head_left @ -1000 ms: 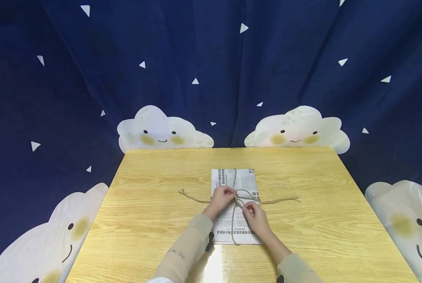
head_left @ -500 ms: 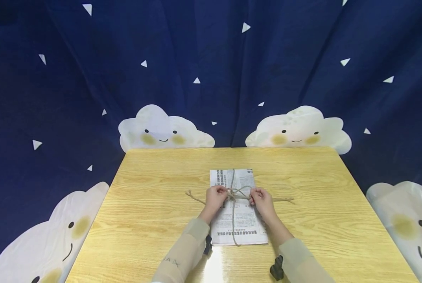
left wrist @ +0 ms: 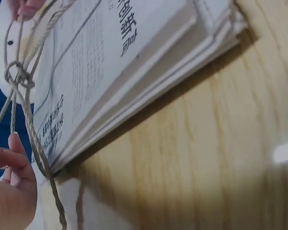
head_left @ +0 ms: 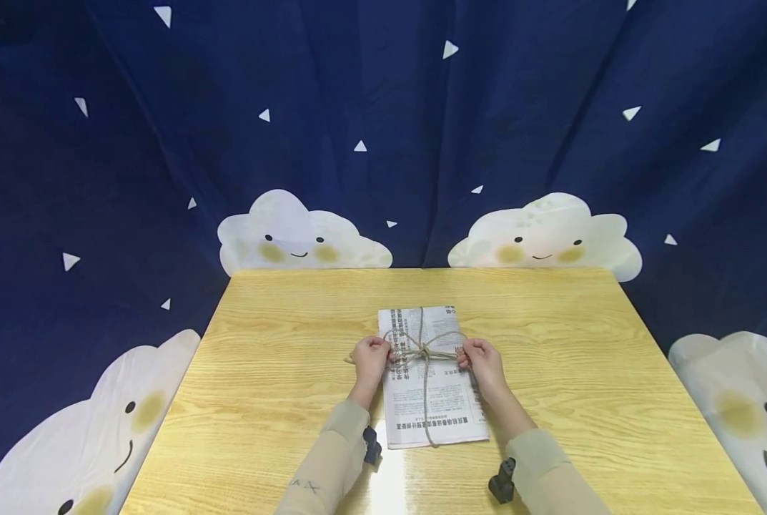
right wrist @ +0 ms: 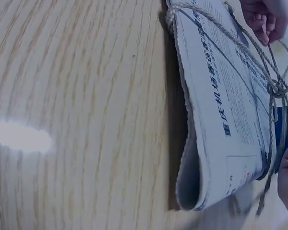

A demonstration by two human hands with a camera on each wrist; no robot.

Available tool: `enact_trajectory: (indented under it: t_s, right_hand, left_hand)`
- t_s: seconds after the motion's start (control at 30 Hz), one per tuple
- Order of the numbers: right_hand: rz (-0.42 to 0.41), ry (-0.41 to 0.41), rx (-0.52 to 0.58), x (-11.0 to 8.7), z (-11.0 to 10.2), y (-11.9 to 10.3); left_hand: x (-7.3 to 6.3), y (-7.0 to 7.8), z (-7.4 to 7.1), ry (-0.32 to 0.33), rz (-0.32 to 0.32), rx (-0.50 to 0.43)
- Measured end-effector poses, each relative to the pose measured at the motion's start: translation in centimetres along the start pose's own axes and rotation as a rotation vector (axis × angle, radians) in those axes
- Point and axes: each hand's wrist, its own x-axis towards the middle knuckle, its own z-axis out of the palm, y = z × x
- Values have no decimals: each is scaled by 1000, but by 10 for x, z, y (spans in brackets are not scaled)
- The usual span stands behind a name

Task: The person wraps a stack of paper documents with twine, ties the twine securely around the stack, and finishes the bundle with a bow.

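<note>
A folded stack of newspapers (head_left: 429, 400) lies on the table, bound crosswise with twine (head_left: 426, 386). A bow-like knot (right wrist: 278, 89) of the twine sits over the stack's middle, with strands stretched out to both sides. At the stack's left edge my left hand (head_left: 372, 360) pinches a loop of twine between thumb and fingers. My right hand (head_left: 482, 363) pinches the opposite loop at the right edge. The left wrist view shows a loose twine end hanging past the stack's side, below the knot.
The stack and both forearms rest over a light wooden table (head_left: 280, 336). Black wrist cameras (head_left: 502, 481) are strapped at the sleeves. Behind the table hangs a dark blue curtain (head_left: 396, 93) with white triangles and smiling clouds.
Both hands have moved apart from the middle, the left hand leftward and the right hand rightward, drawing the twine loops out to each side. The knot looks smaller and tighter.
</note>
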Motion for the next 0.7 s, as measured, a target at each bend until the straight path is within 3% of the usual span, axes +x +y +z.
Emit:
enact_trajectory:
  t_s: [0.17, 0.43, 0.7]
  right_hand:
    - [14, 9, 45, 6, 0, 5]
    - [121, 23, 221, 4, 0, -6]
    - [150, 71, 335, 8, -3, -8]
  left_hand:
    - [1, -2, -5, 2, -73, -136]
    - [-1, -5, -7, 131, -114, -228]
    - [2, -6, -6, 224, -167, -294]
